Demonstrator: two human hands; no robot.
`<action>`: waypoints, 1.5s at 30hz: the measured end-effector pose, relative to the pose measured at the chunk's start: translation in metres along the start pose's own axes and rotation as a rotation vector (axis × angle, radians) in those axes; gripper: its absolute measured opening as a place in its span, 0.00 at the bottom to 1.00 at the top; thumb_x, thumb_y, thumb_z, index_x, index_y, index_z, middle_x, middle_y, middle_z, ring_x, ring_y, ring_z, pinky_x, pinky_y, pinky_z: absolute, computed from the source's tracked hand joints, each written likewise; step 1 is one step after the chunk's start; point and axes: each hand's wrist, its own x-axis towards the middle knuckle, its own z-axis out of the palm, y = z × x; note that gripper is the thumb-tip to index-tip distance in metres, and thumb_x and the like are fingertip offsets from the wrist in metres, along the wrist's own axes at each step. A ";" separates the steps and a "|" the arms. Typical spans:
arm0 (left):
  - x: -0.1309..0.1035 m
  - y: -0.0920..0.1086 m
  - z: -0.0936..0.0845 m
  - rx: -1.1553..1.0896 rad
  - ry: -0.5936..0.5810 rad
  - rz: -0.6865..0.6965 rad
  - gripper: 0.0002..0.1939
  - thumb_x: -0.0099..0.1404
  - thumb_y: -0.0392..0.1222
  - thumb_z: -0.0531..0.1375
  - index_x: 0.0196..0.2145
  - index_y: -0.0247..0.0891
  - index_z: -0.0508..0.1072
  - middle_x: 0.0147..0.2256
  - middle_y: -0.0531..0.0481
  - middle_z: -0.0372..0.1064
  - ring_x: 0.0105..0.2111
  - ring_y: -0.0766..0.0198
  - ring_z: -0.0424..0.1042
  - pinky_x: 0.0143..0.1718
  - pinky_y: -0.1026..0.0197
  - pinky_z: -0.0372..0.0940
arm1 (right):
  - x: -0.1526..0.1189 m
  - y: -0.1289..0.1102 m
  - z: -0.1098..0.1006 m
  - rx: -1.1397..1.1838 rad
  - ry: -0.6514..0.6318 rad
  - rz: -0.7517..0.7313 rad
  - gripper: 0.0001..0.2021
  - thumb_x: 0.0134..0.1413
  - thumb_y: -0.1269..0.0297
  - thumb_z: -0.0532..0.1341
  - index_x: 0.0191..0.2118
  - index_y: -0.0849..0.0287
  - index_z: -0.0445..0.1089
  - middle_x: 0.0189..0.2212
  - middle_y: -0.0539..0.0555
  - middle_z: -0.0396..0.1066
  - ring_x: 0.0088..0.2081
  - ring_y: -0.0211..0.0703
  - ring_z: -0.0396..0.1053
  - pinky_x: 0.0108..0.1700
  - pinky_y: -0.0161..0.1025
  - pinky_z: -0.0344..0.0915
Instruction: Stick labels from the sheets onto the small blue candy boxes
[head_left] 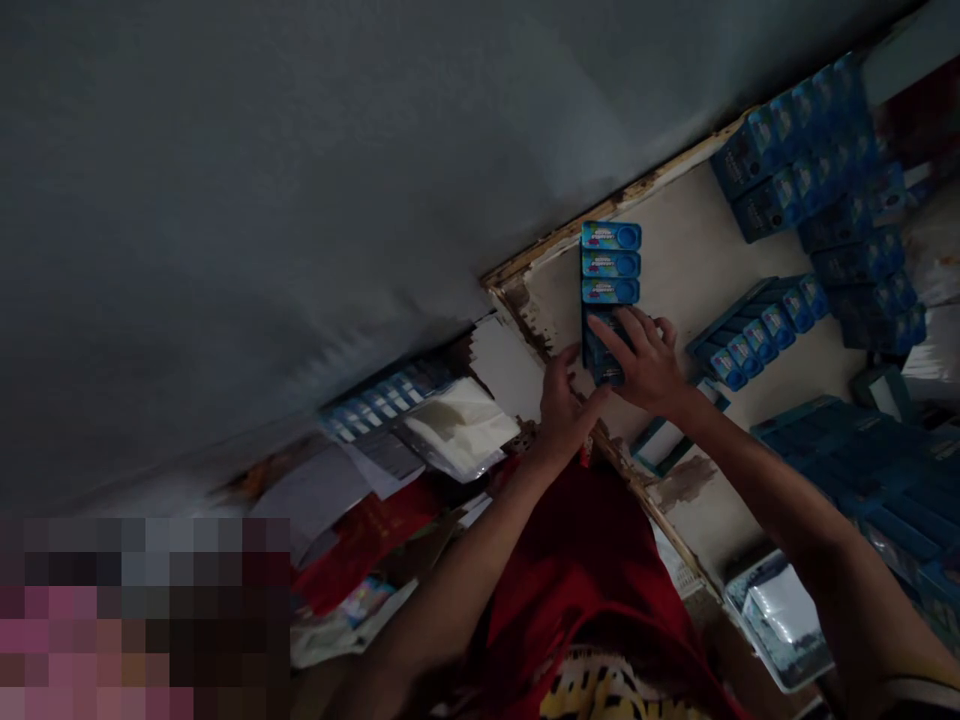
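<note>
A row of small blue packs [610, 262] lies on a pale, worn table [675, 250] near its chipped wooden edge. My right hand [646, 362] rests flat on the near end of that row, fingers spread over the packs. My left hand [564, 405] touches the near side of the same row at the table edge, its fingers curled; whether it grips a pack is hidden. Both forearms reach up from the bottom of the view.
More blue packs sit in open trays [754, 335] and in stacks [817, 150] to the right. Blue cartons [870, 470] lie at the lower right. Papers, a clear bag [457, 425] and red items are on the floor left. A grey wall fills the upper left.
</note>
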 end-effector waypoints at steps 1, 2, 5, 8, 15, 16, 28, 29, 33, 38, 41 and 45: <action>0.007 0.002 0.000 -0.028 0.014 0.010 0.36 0.71 0.57 0.64 0.69 0.42 0.62 0.67 0.35 0.64 0.68 0.49 0.66 0.66 0.46 0.66 | 0.003 -0.002 -0.002 0.008 0.012 0.020 0.37 0.67 0.54 0.61 0.78 0.45 0.54 0.76 0.60 0.56 0.77 0.68 0.51 0.71 0.64 0.53; 0.016 0.004 0.001 -0.056 0.026 0.026 0.36 0.73 0.58 0.62 0.72 0.42 0.59 0.70 0.35 0.60 0.71 0.49 0.62 0.69 0.46 0.63 | 0.005 -0.005 -0.002 0.016 0.028 0.045 0.36 0.67 0.55 0.60 0.78 0.45 0.54 0.77 0.60 0.55 0.78 0.67 0.49 0.73 0.64 0.52; 0.042 0.009 0.014 -0.119 0.044 0.091 0.36 0.79 0.61 0.52 0.76 0.43 0.53 0.76 0.37 0.50 0.77 0.52 0.51 0.76 0.45 0.51 | 0.013 -0.016 0.010 0.039 0.078 0.089 0.33 0.71 0.61 0.56 0.78 0.45 0.55 0.78 0.58 0.51 0.80 0.62 0.42 0.77 0.67 0.45; 0.060 0.010 0.032 -0.124 0.120 0.098 0.35 0.80 0.63 0.48 0.75 0.45 0.57 0.76 0.38 0.53 0.76 0.52 0.54 0.77 0.43 0.51 | 0.021 -0.026 0.026 0.073 0.077 0.075 0.32 0.72 0.66 0.53 0.79 0.47 0.52 0.79 0.58 0.48 0.80 0.57 0.42 0.78 0.70 0.40; 0.067 0.006 0.039 -0.077 0.181 0.010 0.37 0.79 0.64 0.48 0.76 0.42 0.57 0.76 0.37 0.53 0.76 0.51 0.54 0.76 0.45 0.53 | 0.019 0.032 -0.025 0.205 0.009 -0.014 0.34 0.64 0.55 0.66 0.73 0.51 0.64 0.77 0.61 0.53 0.79 0.58 0.46 0.77 0.65 0.50; 0.069 0.005 0.039 -0.048 0.191 -0.004 0.37 0.78 0.64 0.50 0.76 0.42 0.57 0.76 0.36 0.53 0.76 0.50 0.54 0.76 0.45 0.52 | 0.020 0.058 -0.039 0.194 0.088 0.071 0.29 0.68 0.55 0.62 0.72 0.49 0.65 0.76 0.59 0.56 0.79 0.55 0.48 0.77 0.64 0.51; 0.075 -0.005 0.045 0.162 0.275 0.031 0.30 0.79 0.58 0.51 0.69 0.39 0.66 0.64 0.32 0.70 0.65 0.48 0.70 0.69 0.44 0.62 | 0.086 0.233 -0.078 -0.336 0.225 0.814 0.47 0.72 0.36 0.46 0.79 0.73 0.40 0.78 0.77 0.39 0.80 0.69 0.35 0.75 0.73 0.39; 0.075 -0.004 0.045 0.163 0.276 0.035 0.30 0.79 0.58 0.51 0.69 0.39 0.67 0.63 0.33 0.70 0.64 0.48 0.70 0.68 0.44 0.62 | 0.086 0.229 -0.077 -0.345 0.233 0.803 0.46 0.73 0.39 0.45 0.79 0.73 0.41 0.78 0.77 0.40 0.80 0.68 0.35 0.76 0.73 0.38; 0.075 0.000 0.045 0.185 0.294 0.052 0.30 0.79 0.58 0.50 0.68 0.39 0.68 0.63 0.33 0.71 0.64 0.48 0.71 0.67 0.46 0.64 | 0.085 0.225 -0.082 -0.303 0.232 0.782 0.44 0.72 0.42 0.48 0.79 0.71 0.43 0.77 0.75 0.45 0.78 0.68 0.41 0.74 0.75 0.40; 0.072 0.000 0.043 0.214 0.300 0.063 0.29 0.79 0.58 0.51 0.68 0.40 0.69 0.62 0.34 0.72 0.62 0.49 0.73 0.65 0.46 0.65 | 0.088 0.230 -0.084 -0.224 0.371 0.786 0.47 0.69 0.34 0.51 0.78 0.67 0.45 0.73 0.71 0.55 0.73 0.68 0.49 0.73 0.73 0.45; 0.072 -0.004 0.045 0.218 0.314 0.070 0.28 0.79 0.57 0.51 0.68 0.40 0.69 0.62 0.34 0.72 0.63 0.49 0.72 0.66 0.46 0.65 | 0.086 0.224 -0.080 -0.060 0.498 0.710 0.47 0.69 0.30 0.49 0.77 0.66 0.48 0.70 0.68 0.59 0.72 0.64 0.46 0.73 0.72 0.43; 0.079 -0.003 0.044 0.232 0.292 0.045 0.29 0.80 0.59 0.50 0.67 0.40 0.69 0.64 0.35 0.71 0.65 0.49 0.71 0.67 0.47 0.64 | 0.091 0.223 -0.088 -0.017 0.368 0.774 0.50 0.64 0.36 0.61 0.79 0.62 0.45 0.72 0.65 0.58 0.71 0.64 0.49 0.73 0.72 0.45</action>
